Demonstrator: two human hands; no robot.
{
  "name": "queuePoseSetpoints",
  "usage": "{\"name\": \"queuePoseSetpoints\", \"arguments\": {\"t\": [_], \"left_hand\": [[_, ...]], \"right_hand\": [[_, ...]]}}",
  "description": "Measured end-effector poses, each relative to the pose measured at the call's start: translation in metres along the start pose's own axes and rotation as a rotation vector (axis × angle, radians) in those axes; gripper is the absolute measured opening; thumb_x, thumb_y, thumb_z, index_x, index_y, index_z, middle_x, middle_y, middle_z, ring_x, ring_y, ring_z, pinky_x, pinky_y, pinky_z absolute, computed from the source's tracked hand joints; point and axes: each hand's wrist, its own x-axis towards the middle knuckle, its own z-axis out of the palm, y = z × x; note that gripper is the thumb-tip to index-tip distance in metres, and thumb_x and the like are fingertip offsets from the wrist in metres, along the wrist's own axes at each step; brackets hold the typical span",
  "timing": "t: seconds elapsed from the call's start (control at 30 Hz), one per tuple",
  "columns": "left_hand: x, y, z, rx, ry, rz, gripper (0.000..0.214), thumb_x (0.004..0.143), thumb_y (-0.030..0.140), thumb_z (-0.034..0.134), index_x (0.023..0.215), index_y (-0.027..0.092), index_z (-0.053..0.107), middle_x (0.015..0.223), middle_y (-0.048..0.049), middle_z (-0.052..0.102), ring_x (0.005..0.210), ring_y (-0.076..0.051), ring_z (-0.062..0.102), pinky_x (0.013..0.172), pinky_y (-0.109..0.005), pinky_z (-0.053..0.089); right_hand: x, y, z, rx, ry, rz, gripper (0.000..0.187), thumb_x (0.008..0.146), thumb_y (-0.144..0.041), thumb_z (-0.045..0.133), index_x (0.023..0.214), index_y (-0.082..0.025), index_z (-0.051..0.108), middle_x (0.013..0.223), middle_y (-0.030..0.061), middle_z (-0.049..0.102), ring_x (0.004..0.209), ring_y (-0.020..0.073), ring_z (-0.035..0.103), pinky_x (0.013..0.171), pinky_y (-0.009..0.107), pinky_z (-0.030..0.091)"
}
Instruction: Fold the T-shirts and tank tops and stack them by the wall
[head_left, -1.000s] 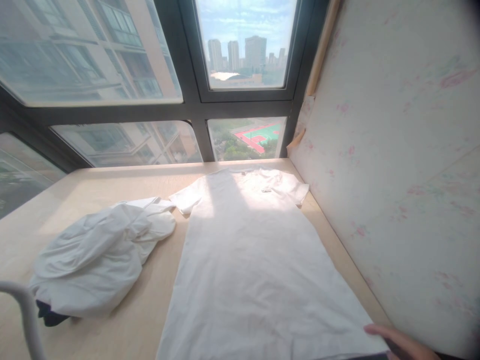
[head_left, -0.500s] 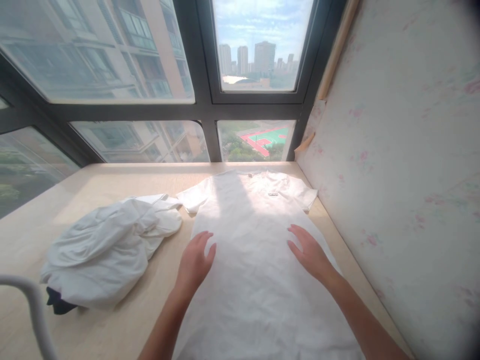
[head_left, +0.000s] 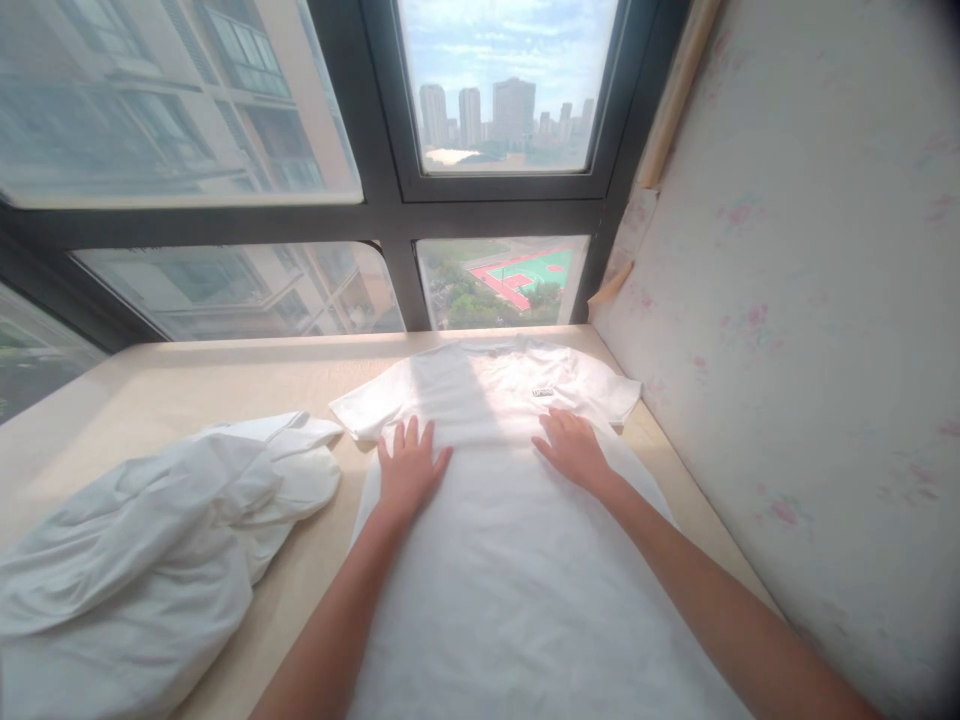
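Observation:
A white T-shirt (head_left: 495, 560) lies spread flat, its collar and short sleeves toward the window. On its chest is a small dark-lettered label (head_left: 543, 393). My left hand (head_left: 410, 465) rests flat on the shirt's left side below the sleeve, fingers apart. Across from it, my right hand (head_left: 574, 448) lies on the chest just under the label, fingers stretched out and holding nothing. Both forearms reach over the lower part of the shirt, whose hem runs out of view at the bottom.
A crumpled white garment (head_left: 165, 540) lies in a heap to the left on the pale wooden surface (head_left: 202, 375). Dark window frames (head_left: 390, 220) stand behind the shirt. A flower-patterned wall (head_left: 810, 300) rises close along the right side.
Both hands have moved forward up the shirt toward its chest, and the fingers have spread. The view has shifted closer, so the grey curved tube at lower left is out of sight.

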Motion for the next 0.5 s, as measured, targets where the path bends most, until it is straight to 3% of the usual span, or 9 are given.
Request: {"name": "queuePoseSetpoints", "arguments": {"t": [0.1,0.2,0.27,0.4,0.5], "left_hand": [[-0.002,0.007,-0.001,0.023,0.01,0.06,0.06,0.098,0.049,0.039,0.148,0.016,0.044,0.159,-0.0196,0.032,0.148,-0.04,0.023,0.115,-0.066,0.015],[-0.01,0.008,-0.002,-0.015,-0.06,0.141,0.059,0.098,0.05,0.038,0.149,0.021,0.043,0.16,-0.0151,0.031,0.148,-0.038,0.024,0.117,-0.063,0.018],[-0.015,0.004,-0.001,-0.04,-0.101,0.155,0.059,0.098,0.05,0.038,0.149,0.021,0.043,0.16,-0.0148,0.032,0.148,-0.038,0.025,0.117,-0.062,0.018],[-0.018,-0.009,0.0,-0.035,-0.117,0.166,0.059,0.098,0.049,0.038,0.149,0.021,0.042,0.16,-0.0138,0.032,0.149,-0.036,0.025,0.118,-0.061,0.017],[-0.018,-0.006,-0.003,-0.014,-0.102,0.158,0.058,0.098,0.046,0.041,0.148,0.018,0.044,0.158,-0.0166,0.035,0.147,-0.037,0.028,0.117,-0.062,0.02]], "right_hand": [[0.027,0.028,-0.008,0.036,0.06,0.114,0.051,0.103,-0.045,0.027,0.14,-0.017,0.05,0.15,0.0134,0.046,0.14,0.0268,0.039,0.114,0.044,0.03],[0.05,0.068,-0.013,0.011,0.023,0.241,0.052,0.103,-0.045,0.029,0.143,-0.015,0.046,0.154,0.0166,0.041,0.142,0.0307,0.035,0.114,0.052,0.028],[0.059,0.093,-0.015,0.008,-0.025,0.246,0.051,0.102,-0.044,0.035,0.141,-0.014,0.048,0.154,0.0168,0.041,0.142,0.0324,0.035,0.113,0.055,0.028],[0.069,0.124,-0.023,0.0,-0.067,0.186,0.042,0.102,-0.034,0.038,0.137,-0.014,0.052,0.151,0.0128,0.046,0.139,0.0257,0.04,0.114,0.042,0.031],[0.077,0.135,-0.035,-0.044,-0.038,0.221,0.043,0.1,-0.019,0.033,0.139,-0.009,0.048,0.145,0.0168,0.05,0.133,0.0227,0.045,0.11,0.035,0.034]]}}
